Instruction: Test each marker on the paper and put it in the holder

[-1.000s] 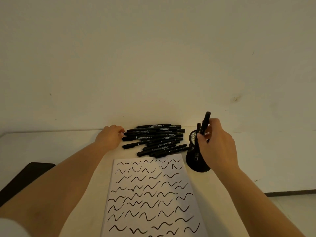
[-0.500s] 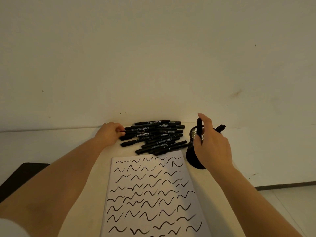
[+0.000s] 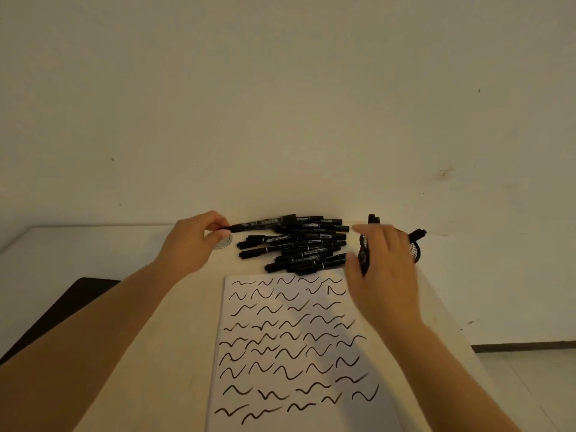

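On the head view I observed the left hand (image 3: 193, 241) at the left end of the marker pile (image 3: 299, 244), near the back edge of the table (image 3: 93, 244). Its fingers (image 3: 215, 227) were clamped on the end of one black marker (image 3: 261, 222). That marker lay roughly level, raised at the top of the pile, with its free end pointing right.

The pile consisted of black markers lying mostly parallel, stacked on one another, just beyond the top edge of the paper (image 3: 296, 353). The paper lay flat on the table between the two forearms and carried rows of short black wavy test strokes over nearly its whole surface.

I recorded the right hand (image 3: 385, 266) in front of the black mesh holder (image 3: 414, 251), hiding most of it. The hand was motion-blurred. Its fingers (image 3: 363, 229) appeared spread apart and gripped nothing that I could see. A part of the mesh wall showed on each side of the hand.

Two marker ends projected from the holder: one upright marker end (image 3: 373, 219) above the hand, and one tilted marker end (image 3: 419, 234) leaning to the right over the rim.

A dark flat object (image 3: 62, 307) lay at the left edge of the table. I could not identify it. A small round pale item (image 3: 225, 243) lay under the left hand's fingers; I could not tell what it was.
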{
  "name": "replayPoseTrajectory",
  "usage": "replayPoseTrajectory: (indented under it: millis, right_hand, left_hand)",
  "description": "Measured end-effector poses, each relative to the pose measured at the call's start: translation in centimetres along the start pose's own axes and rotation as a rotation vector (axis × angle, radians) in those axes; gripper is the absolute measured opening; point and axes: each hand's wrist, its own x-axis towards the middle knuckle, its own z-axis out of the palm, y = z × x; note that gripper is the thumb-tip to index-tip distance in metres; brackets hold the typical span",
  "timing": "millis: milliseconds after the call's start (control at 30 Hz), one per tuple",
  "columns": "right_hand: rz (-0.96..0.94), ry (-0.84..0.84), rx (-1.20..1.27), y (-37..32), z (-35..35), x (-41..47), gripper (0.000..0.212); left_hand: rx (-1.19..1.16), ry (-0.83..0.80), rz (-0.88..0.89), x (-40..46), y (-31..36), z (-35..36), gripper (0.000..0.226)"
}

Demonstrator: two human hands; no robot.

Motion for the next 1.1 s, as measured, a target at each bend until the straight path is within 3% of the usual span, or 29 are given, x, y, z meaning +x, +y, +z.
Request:
replayPoseTrajectory:
  millis: [67, 133, 200, 333, 400, 467, 533, 800, 933, 1033, 1100]
  right_hand:
    - [0.094, -0.225, 0.16, -1.9, 0.2, -1.9, 0.031]
    - [0.304, -0.54, 0.454, -3.8, 0.6, -3.6, 0.027]
    - [0.504, -0.678, 0.797, -5.2, 1.1, -5.3, 0.025]
    - [0.618, -0.577, 1.237, -6.6, 1.1, -8.3, 0.012]
    - [0.659, -0.513, 1.335, -7.0, 0.8, -9.8, 0.019]
    - [0.751, -0.453, 1.363, -7.5, 0.7, -11.1, 0.029]
    - [0.807, -0.439, 1.374, -8.0, 0.5, -12.2, 0.033]
    - [0.727, -0.555, 1.391, -9.0, -1.1, -13.9, 0.028]
    - [0.681, -0.556, 1.391, -8.8, -1.7, -13.9, 0.033]
    - [0.588, -0.549, 1.387, -8.6, -2.2, -13.5, 0.026]
    - [0.534, -0.557, 1.386, -8.3, -2.4, -13.3, 0.024]
  left_hand:
    - [-0.035, 0.001, 0.046, -3.4, 1.9, -0.7, 0.024]
    - [-0.035, -0.025, 0.091, -6.9, 3.6, -1.0, 0.024]
    - [0.002, -0.066, 0.128, -9.9, 4.6, -0.9, 0.021]
    - [0.092, -0.103, 0.192, -14.9, 5.1, -0.3, 0.015]
    - [0.092, -0.109, 0.241, -16.8, 5.1, -0.2, 0.01]
    - [0.13, -0.097, 0.331, -18.4, 5.2, -0.2, 0.009]
    - [0.232, -0.064, 0.459, -19.6, 5.3, -0.2, 0.023]
    - [0.476, 0.002, 0.676, -22.2, 5.8, -0.3, 0.035]
    - [0.413, -0.11, 0.607, -23.0, 6.4, -0.7, 0.039]
    - [0.238, -0.249, 0.451, -23.2, 6.8, -1.0, 0.048]
    - [0.105, -0.343, 0.35, -23.4, 6.9, -1.1, 0.037]
